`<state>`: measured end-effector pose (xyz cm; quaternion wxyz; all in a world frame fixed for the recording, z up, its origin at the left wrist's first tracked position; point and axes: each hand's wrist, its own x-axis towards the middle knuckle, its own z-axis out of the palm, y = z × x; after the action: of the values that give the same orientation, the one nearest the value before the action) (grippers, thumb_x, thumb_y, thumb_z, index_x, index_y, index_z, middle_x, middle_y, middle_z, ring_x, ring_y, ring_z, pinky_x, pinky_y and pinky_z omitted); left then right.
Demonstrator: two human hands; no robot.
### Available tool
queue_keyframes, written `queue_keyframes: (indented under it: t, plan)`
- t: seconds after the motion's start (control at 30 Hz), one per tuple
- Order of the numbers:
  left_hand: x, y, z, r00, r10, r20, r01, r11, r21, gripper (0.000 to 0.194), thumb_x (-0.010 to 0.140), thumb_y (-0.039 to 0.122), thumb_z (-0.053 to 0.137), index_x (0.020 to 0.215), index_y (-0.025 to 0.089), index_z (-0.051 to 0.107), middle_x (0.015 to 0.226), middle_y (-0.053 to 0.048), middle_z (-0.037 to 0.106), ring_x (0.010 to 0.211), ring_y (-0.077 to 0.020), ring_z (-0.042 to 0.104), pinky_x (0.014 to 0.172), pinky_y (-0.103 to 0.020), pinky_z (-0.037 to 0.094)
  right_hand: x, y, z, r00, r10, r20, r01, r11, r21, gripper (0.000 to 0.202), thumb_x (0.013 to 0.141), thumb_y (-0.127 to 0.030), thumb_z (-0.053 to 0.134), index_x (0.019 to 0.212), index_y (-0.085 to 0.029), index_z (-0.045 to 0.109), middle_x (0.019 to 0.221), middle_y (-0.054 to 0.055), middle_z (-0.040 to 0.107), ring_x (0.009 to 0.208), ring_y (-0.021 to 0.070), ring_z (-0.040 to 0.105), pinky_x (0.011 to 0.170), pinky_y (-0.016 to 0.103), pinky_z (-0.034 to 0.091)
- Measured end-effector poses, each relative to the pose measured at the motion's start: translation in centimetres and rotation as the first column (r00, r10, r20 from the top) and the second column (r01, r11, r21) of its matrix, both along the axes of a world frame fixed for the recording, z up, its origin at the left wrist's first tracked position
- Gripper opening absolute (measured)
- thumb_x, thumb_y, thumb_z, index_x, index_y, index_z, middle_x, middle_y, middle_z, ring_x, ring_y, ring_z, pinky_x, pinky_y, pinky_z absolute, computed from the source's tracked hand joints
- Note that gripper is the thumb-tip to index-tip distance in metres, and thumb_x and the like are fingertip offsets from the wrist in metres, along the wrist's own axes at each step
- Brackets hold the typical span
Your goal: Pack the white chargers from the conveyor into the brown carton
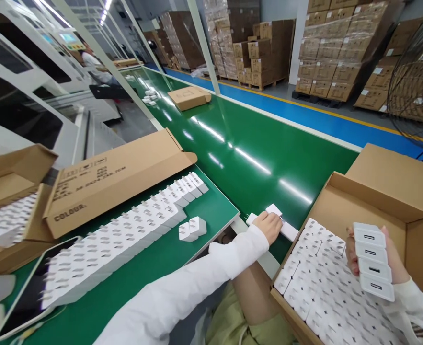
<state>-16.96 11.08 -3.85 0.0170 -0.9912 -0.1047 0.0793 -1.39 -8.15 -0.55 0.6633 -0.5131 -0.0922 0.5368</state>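
Note:
My right hand (394, 258) grips a row of several white USB chargers (372, 258), their port faces turned up toward me. It is above an open cardboard box (306, 211) packed with white chargers (315, 282), prongs up. My left hand (268, 227) reaches over the green belt (254, 153), fingers bent down on white chargers (274, 209); its fingertips are partly hidden. Another white charger piece (289, 231) lies beside those fingers, near the box wall. On the green table (132, 292) at left stands a long block of chargers (118, 235), with two loose chargers (192, 229) beside it.
A flattened carton (121, 177) lies behind the charger block, next to another open box (31, 167) of chargers at far left. Along the belt are a closed carton (189, 97) and small white pieces (150, 97). A fan (417, 72) stands right; a person (92, 62) is in the background.

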Motion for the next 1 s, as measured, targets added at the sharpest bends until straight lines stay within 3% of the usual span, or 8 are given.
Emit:
queue_keyframes:
  t: [0.1,0.33,0.43,0.53,0.6,0.7,0.83,1.0]
  plan:
    - [0.5,-0.4,0.2,1.000,0.030,0.003,-0.030,0.999,-0.019,0.033,0.087,0.006,0.024,0.096,0.010,0.056,0.087,-0.014,0.058,0.088,-0.0232,0.052,0.068,-0.035,0.041,0.9,-0.1,-0.6,0.984,0.098,-0.152,-0.091,0.994,0.052,0.053,0.055,-0.076,0.053,0.074,-0.026,0.054,0.049,0.000,0.054,0.036,0.0149,0.049,0.035,0.026,0.036]
    - [5.4,-1.8,-0.6,0.994,-0.041,-0.101,0.021,0.982,-0.188,0.022,0.086,0.013,0.039,0.087,0.016,0.060,0.089,-0.009,0.061,0.085,-0.0205,0.056,0.058,-0.029,0.047,-0.8,-0.1,1.2,0.993,0.045,-0.106,-0.031,0.991,0.128,0.050,0.070,-0.073,0.040,0.078,-0.025,0.051,0.048,-0.004,0.053,0.033,0.0110,0.048,0.032,0.020,0.033]
    - [5.2,-1.2,0.7,0.992,0.037,-0.123,-0.059,0.981,-0.184,0.022,0.083,0.008,0.040,0.085,0.015,0.061,0.089,-0.009,0.062,0.086,-0.0216,0.057,0.061,-0.031,0.048,-1.2,0.0,1.5,0.994,0.073,-0.076,-0.064,0.991,0.114,0.050,0.070,-0.073,0.043,0.076,-0.023,0.048,0.047,-0.004,0.052,0.031,0.0111,0.048,0.031,0.020,0.034]
    - [2.2,0.9,3.7,0.985,0.153,-0.084,-0.165,0.974,-0.155,0.024,0.080,0.007,0.045,0.097,0.016,0.058,0.101,-0.008,0.058,0.091,-0.0207,0.057,0.066,-0.029,0.048,-1.0,0.0,1.4,0.990,0.106,-0.094,-0.093,0.986,0.135,0.051,0.070,-0.073,0.041,0.077,-0.024,0.047,0.047,-0.005,0.053,0.032,0.0118,0.049,0.030,0.021,0.036]
    - [-0.7,3.1,5.8,0.972,0.229,-0.042,-0.233,0.962,-0.144,0.029,0.078,0.017,0.052,0.106,0.019,0.053,0.113,-0.007,0.052,0.095,-0.0196,0.055,0.071,-0.028,0.047,-0.7,-0.1,1.2,0.985,0.128,-0.114,-0.108,0.981,0.164,0.050,0.071,-0.073,0.041,0.077,-0.024,0.048,0.048,-0.005,0.054,0.032,0.0117,0.050,0.030,0.020,0.036]
    - [-5.3,6.5,7.4,0.928,0.370,0.035,-0.359,0.917,-0.177,0.036,0.077,0.034,0.051,0.111,0.024,0.049,0.113,-0.005,0.050,0.093,-0.0187,0.056,0.068,-0.026,0.046,-0.8,-0.1,1.2,0.981,0.133,-0.143,-0.108,0.980,0.169,0.050,0.070,-0.074,0.041,0.078,-0.024,0.049,0.049,-0.005,0.055,0.032,0.0104,0.049,0.031,0.019,0.037]
    - [-10.1,9.5,6.4,0.862,0.503,0.068,-0.485,0.856,-0.177,0.038,0.076,0.044,0.041,0.107,0.025,0.050,0.109,-0.004,0.054,0.086,-0.0213,0.057,0.061,-0.026,0.043,-1.3,-0.1,1.2,0.986,0.118,-0.117,-0.097,0.981,0.168,0.050,0.074,-0.073,0.036,0.080,-0.024,0.049,0.050,-0.004,0.054,0.033,0.0106,0.049,0.031,0.019,0.035]
    - [-12.5,10.4,5.0,0.866,0.495,0.077,-0.491,0.869,-0.066,0.040,0.073,0.050,0.043,0.103,0.026,0.054,0.090,-0.004,0.061,0.089,-0.0262,0.054,0.067,-0.033,0.043,-2.0,-0.2,1.5,0.990,0.134,-0.053,-0.126,0.983,0.131,0.054,0.069,-0.076,0.038,0.078,-0.023,0.046,0.049,-0.004,0.055,0.033,0.0132,0.051,0.031,0.020,0.033]
